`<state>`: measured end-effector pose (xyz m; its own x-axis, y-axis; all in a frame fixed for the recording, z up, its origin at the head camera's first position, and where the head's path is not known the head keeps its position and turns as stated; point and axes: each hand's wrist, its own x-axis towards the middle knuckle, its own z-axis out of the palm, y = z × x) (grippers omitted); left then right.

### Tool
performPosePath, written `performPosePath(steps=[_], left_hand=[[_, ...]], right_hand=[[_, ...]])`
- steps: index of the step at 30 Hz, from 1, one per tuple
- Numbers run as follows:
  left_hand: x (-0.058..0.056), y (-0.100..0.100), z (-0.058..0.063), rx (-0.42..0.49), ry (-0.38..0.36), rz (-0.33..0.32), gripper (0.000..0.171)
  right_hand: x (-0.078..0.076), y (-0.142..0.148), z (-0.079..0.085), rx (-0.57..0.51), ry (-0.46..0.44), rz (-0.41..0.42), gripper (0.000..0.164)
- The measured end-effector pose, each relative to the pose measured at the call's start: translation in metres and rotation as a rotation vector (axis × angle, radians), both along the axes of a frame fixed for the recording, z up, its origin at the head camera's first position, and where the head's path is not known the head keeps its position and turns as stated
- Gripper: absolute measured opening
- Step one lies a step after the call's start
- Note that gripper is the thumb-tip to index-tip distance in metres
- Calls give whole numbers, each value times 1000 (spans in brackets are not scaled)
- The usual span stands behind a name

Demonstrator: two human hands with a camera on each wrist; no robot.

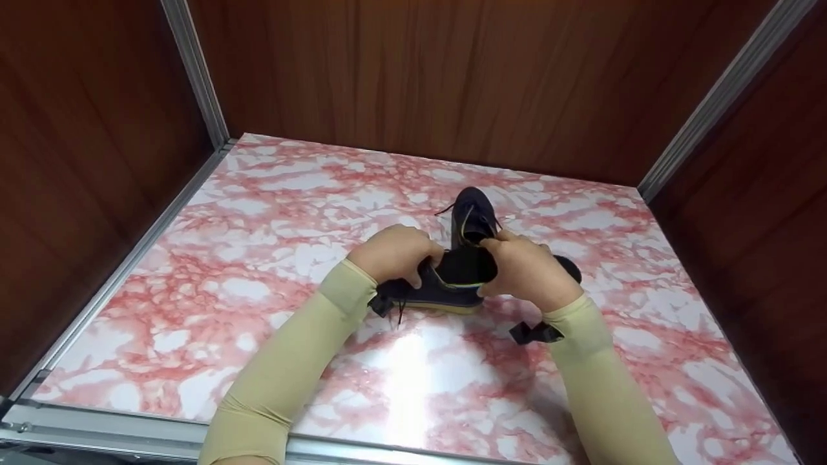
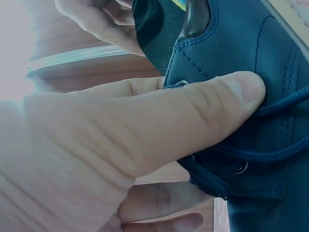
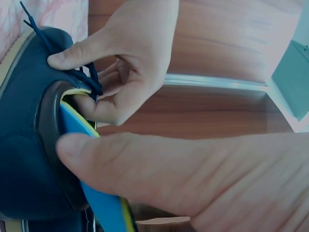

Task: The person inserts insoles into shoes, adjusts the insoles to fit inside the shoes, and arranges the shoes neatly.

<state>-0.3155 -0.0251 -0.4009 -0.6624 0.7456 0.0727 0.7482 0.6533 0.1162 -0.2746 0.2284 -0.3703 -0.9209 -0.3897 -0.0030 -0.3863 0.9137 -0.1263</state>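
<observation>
A dark blue lace-up shoe [image 1: 446, 298] with a pale sole lies with its toe to the left and heel to the right. My left hand [image 1: 395, 255] grips it by the lace flaps, thumb [image 2: 241, 89] on the outside and fingers at the opening. An insole [image 1: 464, 265], black on top and blue beneath with a yellow edge, stands partly in the shoe's opening. My right hand [image 1: 530, 271] holds this insole near the heel, its thumb [image 3: 75, 147] beside the dark padded collar [image 3: 50, 128]. The insole's inner end is hidden inside the shoe.
A second dark shoe [image 1: 473, 205] with loose laces stands just behind, toe pointing away. A dark rounded piece [image 1: 569, 267] shows past my right hand. The red-and-white marbled surface [image 1: 258, 252] is bounded by brown wood-look panels [image 1: 413, 77] and metal rails [image 1: 200, 71].
</observation>
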Motion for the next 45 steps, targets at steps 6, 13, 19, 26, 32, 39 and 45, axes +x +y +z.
performPosePath(steps=[6,13,19,26,32,39,45], left_hand=[[0,1,1,-5,9,-2,39],[-1,0,-1,-5,11,9,40],[-2,1,1,-23,18,9,42],[-3,2,1,-29,12,19,41],[-3,3,0,-29,-13,20,40],[-2,2,1,-28,-6,17,40],[-1,0,2,-17,-8,13,40]], right_hand=[[0,2,0,-34,-22,7,79],[3,0,2,-87,77,61,54],[3,-3,1,-124,114,59,44],[0,-8,-3,-120,120,61,44],[-2,-11,-8,-103,71,34,48],[-2,-8,-7,-75,-18,6,66],[-2,1,-1,-81,-49,10,62]])
